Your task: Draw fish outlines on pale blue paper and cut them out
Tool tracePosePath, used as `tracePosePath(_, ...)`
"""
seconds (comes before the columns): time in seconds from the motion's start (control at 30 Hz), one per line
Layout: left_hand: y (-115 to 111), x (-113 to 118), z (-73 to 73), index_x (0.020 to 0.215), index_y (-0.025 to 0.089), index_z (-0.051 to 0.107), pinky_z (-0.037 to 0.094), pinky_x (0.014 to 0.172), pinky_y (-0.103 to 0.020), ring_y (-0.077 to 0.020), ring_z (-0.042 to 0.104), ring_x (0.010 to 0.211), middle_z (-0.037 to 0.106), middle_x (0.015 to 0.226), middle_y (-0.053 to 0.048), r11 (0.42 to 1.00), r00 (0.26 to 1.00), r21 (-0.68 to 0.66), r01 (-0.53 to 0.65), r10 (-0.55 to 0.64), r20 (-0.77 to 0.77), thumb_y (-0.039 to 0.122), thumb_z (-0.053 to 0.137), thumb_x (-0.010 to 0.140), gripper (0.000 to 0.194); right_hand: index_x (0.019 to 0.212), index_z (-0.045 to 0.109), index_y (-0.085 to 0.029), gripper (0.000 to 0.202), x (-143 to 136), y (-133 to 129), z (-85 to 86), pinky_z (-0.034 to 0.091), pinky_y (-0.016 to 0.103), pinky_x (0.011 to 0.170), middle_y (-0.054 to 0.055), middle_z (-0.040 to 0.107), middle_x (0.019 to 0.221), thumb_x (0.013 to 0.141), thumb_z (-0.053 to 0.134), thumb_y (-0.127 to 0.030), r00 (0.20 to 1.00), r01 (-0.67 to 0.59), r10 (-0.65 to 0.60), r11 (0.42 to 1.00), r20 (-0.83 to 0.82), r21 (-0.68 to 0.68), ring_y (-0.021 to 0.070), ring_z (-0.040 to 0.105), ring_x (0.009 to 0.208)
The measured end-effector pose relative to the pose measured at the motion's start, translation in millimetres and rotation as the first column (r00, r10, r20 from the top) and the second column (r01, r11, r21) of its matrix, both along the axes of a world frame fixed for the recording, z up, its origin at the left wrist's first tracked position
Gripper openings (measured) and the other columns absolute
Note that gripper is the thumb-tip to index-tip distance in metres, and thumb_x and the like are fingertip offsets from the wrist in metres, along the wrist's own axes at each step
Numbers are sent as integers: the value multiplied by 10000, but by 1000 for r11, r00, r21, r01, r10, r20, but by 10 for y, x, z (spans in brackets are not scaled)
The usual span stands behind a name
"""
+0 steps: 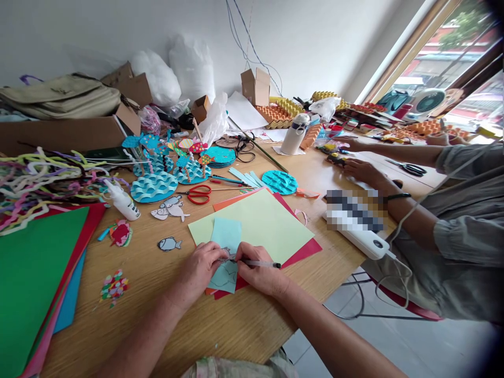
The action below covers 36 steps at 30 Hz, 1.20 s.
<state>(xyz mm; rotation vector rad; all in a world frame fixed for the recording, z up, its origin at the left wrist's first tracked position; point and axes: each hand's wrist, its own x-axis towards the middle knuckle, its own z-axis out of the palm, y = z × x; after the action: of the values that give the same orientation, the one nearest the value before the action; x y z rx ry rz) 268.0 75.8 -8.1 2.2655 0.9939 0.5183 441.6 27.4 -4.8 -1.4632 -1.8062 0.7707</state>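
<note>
Occupying the foreground, a wood-grain table bears a pale green sheet, taken as reference point, with red paper showing beneath it. Left of the sheet lie a fish cut-out and, farther off, a stack of coloured paper; red-handled scissors lie off its far-left edge. Well beyond the sheet rises a white wall; to the sheet's right, a co-worker in grey sleeves has both arms over the table. A light-blue paper strip, marked with fish outlines, lies across the sheet's near-left part. The left hand, palm down, rests on the strip, fingers bunched close together; whether they pinch the paper cannot be told. The right hand, just beside it, has thumb and fingers clamped on a pen, its barrel extending rightward over the sheet.
</note>
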Motion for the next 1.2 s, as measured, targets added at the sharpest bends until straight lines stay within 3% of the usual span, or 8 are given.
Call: tracePosePath(1.2,4,-1,-7,866,192,648,425,773,-281,-176,532,848,597,875,-31,999,999,18,40,-40,-25,84,516,825,175,689,453,-206,113,-89,-8,-38,317,197,510,-39,480,580,637,426,-110,998,-57,57,997,6,57,102,411,508)
